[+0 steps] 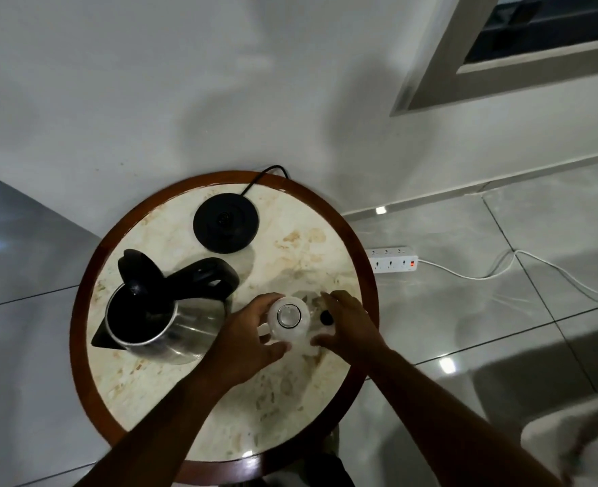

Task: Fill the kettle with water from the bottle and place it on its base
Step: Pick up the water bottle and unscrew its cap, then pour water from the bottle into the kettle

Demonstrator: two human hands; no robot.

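kettle [157,318] left on table [83,297] | bottle [288,319] right | base [224,223] behind

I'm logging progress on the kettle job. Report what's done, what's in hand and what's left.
Done: the kettle stands on the round table with its lid up, and the bottle is uncapped, its black cap lying beside it. In hand: the left hand grips the bottle; the right hand is at its other side. Left: pouring, then setting the kettle on its bare base.

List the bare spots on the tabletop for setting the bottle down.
Free: near edge of the table, between the forearms; far right, beyond the base. Crowded: left by the kettle; centre, where left hand and right hand flank the bottle and cap.
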